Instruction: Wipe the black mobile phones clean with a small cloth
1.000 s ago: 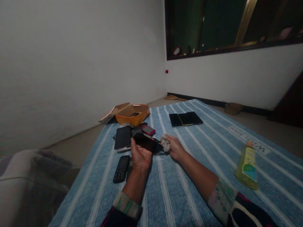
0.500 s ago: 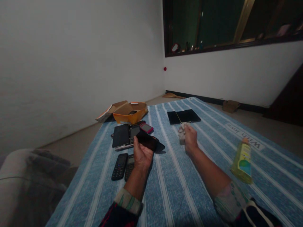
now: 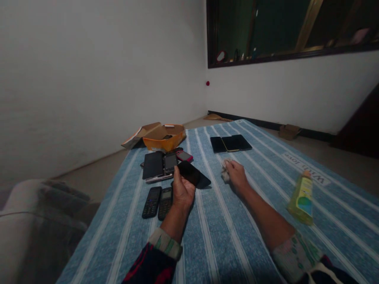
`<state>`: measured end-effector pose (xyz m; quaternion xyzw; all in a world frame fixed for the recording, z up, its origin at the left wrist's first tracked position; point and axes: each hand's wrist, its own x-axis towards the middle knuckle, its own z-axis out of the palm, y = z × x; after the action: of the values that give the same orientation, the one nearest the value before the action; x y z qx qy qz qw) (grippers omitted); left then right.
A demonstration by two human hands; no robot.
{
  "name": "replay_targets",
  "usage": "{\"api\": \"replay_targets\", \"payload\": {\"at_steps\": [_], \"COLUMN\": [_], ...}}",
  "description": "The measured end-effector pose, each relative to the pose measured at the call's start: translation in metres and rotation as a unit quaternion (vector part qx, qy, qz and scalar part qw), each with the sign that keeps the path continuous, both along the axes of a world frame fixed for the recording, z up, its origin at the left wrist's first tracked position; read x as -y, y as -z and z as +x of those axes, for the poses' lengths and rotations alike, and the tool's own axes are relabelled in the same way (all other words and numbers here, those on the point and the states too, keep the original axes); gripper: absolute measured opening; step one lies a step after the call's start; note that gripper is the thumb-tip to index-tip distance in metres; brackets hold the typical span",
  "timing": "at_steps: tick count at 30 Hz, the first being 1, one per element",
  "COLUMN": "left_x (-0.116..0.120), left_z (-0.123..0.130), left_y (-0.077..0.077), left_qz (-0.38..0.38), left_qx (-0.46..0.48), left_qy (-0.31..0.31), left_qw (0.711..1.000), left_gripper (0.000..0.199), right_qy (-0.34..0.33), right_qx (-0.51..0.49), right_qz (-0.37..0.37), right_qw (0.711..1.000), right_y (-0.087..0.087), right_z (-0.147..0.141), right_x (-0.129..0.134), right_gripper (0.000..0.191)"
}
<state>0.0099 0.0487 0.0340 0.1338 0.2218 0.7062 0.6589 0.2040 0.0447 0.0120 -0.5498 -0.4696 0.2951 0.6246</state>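
My left hand is closed around a black smartphone, its thumb along the near edge and the dark face turned upward. To the right, my right hand grips a crumpled whitish cloth, held apart from the phone. Two keypad phones, one black and one greyish, lie side by side left of my left wrist. Behind them a pile holds a dark flat device, a grey phone and a pink phone.
An open orange cardboard box sits at the table's far left. Several dark phones lie in a row further back. A bottle of yellow liquid lies at right on the blue striped tablecloth.
My left hand and the smartphone have shifted slightly right, uncovering more of the greyish keypad phone. My right hand stays near the same place with the cloth. The view has tilted a little.
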Motion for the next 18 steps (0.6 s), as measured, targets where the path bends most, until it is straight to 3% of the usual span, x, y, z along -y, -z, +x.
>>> {"api": "replay_targets", "payload": {"at_steps": [4,8,15,18], "left_x": [-0.001,-0.002,0.001,0.0], "left_z": [0.004,0.006,0.008,0.006], "left_y": [0.003,0.006,0.009,0.011], "left_qz": [0.008,0.017,0.019,-0.017], "left_qx": [-0.01,-0.009,-0.006,-0.049], "left_qy": [0.003,0.004,0.061,0.079], "left_qw": [1.0,1.0,0.998,0.996], "left_gripper": [0.031,0.028,0.029,0.025], "right_qy": [-0.118,-0.176,-0.145,-0.109], "right_qx": [0.093,0.217,0.348,0.439], "right_qz": [0.064,0.116,0.116,0.102], "right_qw": [0.987,0.953,0.919,0.886], "right_y": [-0.009,-0.012,-0.002,-0.006], "right_z": [-0.048,-0.069,-0.063,-0.054], "right_x": [0.019,0.027,0.026,0.03], "right_gripper": [0.029,0.023,0.032,0.028]}}
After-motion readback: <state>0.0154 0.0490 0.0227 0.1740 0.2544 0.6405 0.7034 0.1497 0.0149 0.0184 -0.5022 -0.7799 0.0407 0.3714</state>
